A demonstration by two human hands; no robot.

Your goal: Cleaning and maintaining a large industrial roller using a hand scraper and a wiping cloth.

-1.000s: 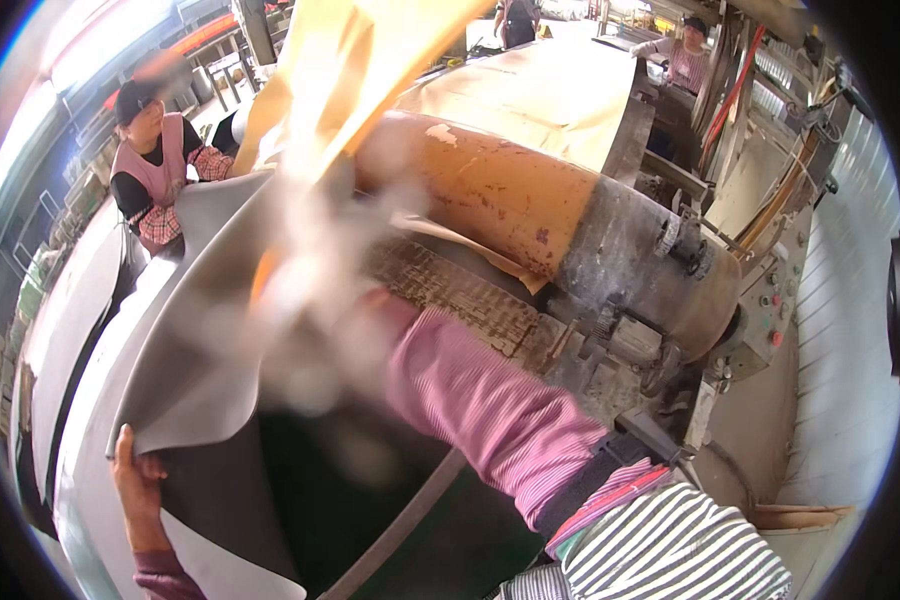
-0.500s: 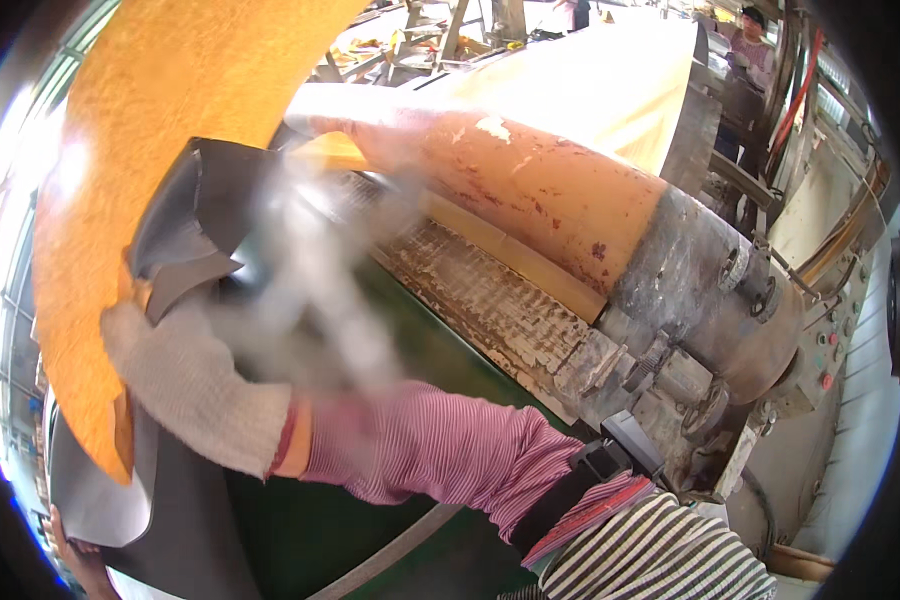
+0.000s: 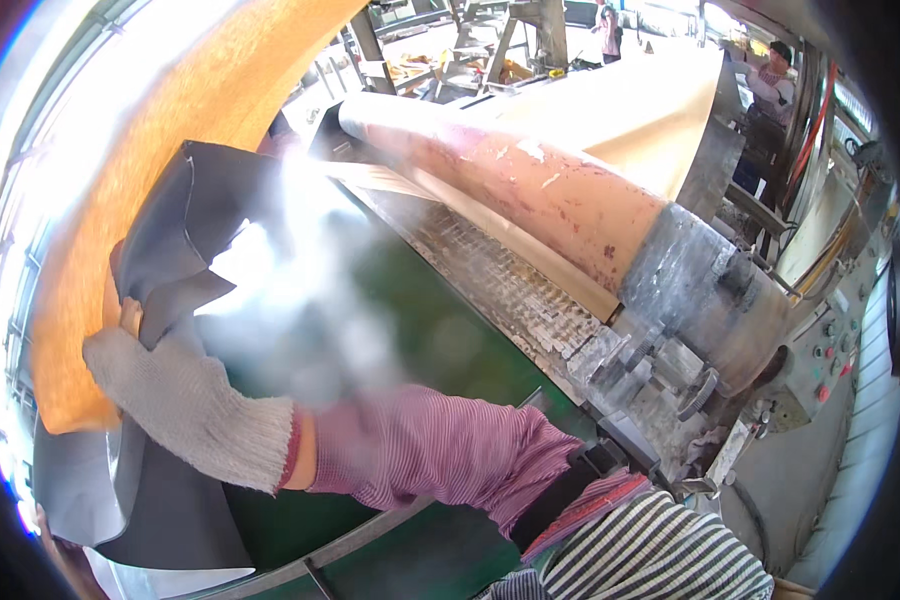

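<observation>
My right hand (image 3: 175, 400), in a knitted grey glove with bare fingertips, is closed on the edge of a dark grey, leather-like sheet (image 3: 195, 520). An orange-yellow sheet (image 3: 85, 330) with a mottled surface rises behind that hand; whether the two sheets are joined I cannot tell. The dark sheet is folded and creased above the glove and hangs in a curve below it. At the lower left rim my left hand (image 3: 45, 530) is at the dark sheet's edge and seems closed on it, its fingers mostly hidden. A bright smear blurs the middle of the view.
A large worn, orange-brown roller (image 3: 530, 180) lies slantwise beyond a flaking ledge (image 3: 500, 290). A green surface (image 3: 450, 340) lies under my right arm. At the right stands a control panel (image 3: 825, 345) with buttons. Two people (image 3: 770, 80) are in the background, far off.
The view has shifted, so the roller sits a little more to the right. The orange sheet's lower edge has risen and moved left. My right hand keeps its grip, slightly lower and further left.
</observation>
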